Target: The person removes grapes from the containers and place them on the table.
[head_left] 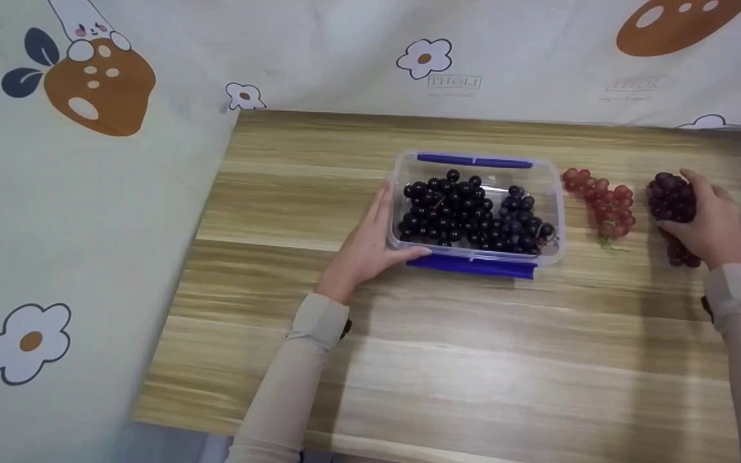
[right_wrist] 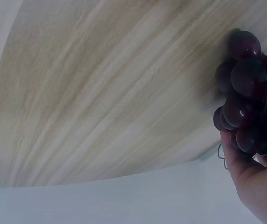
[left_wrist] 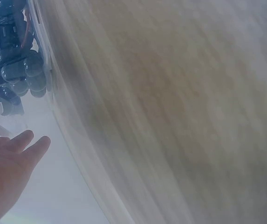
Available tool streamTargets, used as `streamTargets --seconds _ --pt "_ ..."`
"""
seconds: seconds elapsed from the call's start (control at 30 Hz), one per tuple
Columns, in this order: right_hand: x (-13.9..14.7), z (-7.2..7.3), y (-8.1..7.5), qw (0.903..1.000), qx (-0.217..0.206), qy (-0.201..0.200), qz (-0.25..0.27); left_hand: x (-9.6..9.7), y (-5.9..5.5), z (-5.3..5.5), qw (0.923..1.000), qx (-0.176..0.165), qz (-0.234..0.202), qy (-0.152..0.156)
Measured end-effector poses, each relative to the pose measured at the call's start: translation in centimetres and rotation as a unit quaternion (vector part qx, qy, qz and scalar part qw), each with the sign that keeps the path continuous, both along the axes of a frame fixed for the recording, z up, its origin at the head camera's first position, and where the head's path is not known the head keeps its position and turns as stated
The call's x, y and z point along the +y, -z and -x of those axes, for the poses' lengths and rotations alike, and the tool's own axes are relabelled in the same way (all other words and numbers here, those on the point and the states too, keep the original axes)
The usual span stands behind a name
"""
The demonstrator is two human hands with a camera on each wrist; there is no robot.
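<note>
A clear plastic container [head_left: 561,212] with blue clips [head_left: 470,265] is set on the wood-grain tabletop [head_left: 448,366], its interior part-filled by black grapes [head_left: 441,212]; its left wall is touched by the left hand [head_left: 370,251], whose fingers are laid nearly straight along it, the thumb being spread apart along the front rim. A bunch of dark purple grapes [head_left: 671,196] is held by the right hand [head_left: 721,225] at the tabletop's right side; its fingers and thumb are clamped on the bunch; whether it is lifted clear of the surface cannot be told. Between container and right hand, a bunch of red grapes [head_left: 612,204] is seen lying on the tabletop, just beside the container; behind, a printed cloth [head_left: 319,58] is hung.
</note>
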State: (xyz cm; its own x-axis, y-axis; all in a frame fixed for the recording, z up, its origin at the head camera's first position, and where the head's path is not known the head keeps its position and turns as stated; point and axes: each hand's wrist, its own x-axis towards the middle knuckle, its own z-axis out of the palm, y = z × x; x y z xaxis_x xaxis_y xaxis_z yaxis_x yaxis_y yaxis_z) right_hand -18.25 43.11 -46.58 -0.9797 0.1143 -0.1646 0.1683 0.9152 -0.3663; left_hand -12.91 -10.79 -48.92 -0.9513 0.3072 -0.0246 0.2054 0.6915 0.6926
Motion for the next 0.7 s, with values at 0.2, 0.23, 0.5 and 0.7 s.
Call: streamTargets --seconds 0.2,0.23,0.5,0.7 --pt "-0.27 0.27 0.02 0.9999 0.003 0.011 0.007 0.03 0.07 0.07 1.0 -0.002 0.001 -0.001" --pt "-0.3 0.26 -0.01 0.9999 0.004 0.014 0.009 0.06 0.04 0.07 1.0 -0.003 0.001 -0.001" --pt "-0.7 0.05 0.16 0.9992 0.03 0.014 0.022 0.06 -0.06 0.06 1.0 0.001 -0.004 0.002" --pt "-0.74 -0.23 0.19 0.9991 0.025 0.019 0.027 0.07 -0.13 -0.01 1.0 0.0 0.004 -0.001"
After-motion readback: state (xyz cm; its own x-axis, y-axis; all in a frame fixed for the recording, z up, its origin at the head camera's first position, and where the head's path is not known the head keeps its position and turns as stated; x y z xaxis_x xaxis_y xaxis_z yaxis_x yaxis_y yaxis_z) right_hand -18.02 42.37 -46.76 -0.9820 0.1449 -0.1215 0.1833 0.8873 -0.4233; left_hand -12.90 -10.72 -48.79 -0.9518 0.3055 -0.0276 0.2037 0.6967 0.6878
